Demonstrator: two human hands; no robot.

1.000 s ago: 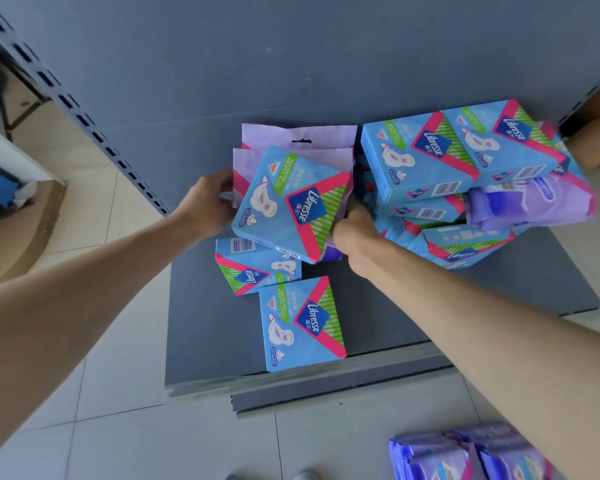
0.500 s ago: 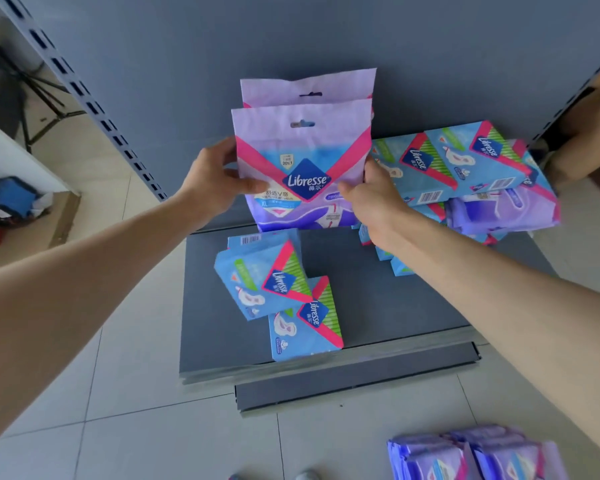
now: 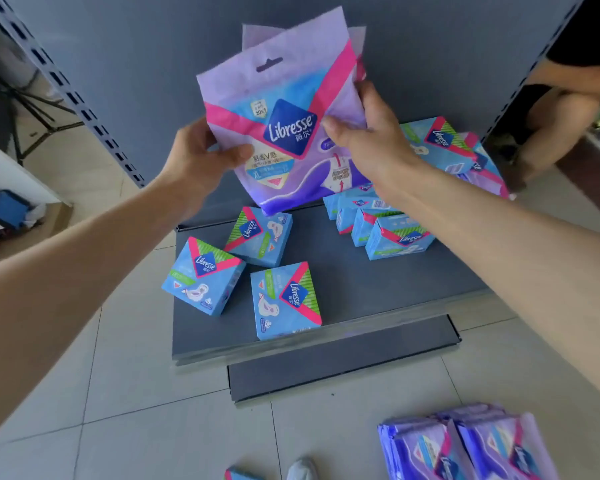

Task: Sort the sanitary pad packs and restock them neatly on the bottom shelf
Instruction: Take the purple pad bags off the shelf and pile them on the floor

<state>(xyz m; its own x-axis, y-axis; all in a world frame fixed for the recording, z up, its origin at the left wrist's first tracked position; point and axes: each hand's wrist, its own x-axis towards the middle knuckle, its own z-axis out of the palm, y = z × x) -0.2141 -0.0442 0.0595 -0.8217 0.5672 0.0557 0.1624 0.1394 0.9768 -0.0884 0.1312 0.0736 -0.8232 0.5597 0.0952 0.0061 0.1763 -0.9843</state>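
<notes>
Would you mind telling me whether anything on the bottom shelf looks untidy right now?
Yes. Three blue packs lie flat at the shelf's front left, each turned a different way, and the leftmost overhangs the shelf's left edge. Both hands, left and right, hold purple packs above them.

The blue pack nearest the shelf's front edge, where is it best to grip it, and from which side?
The blue pack lies flat, face up, apart from its neighbours, one end at the shelf front edge. Probably come from above and pinch its two long side edges: both are clear, while the broad face gives fingers nothing to close on.
</notes>
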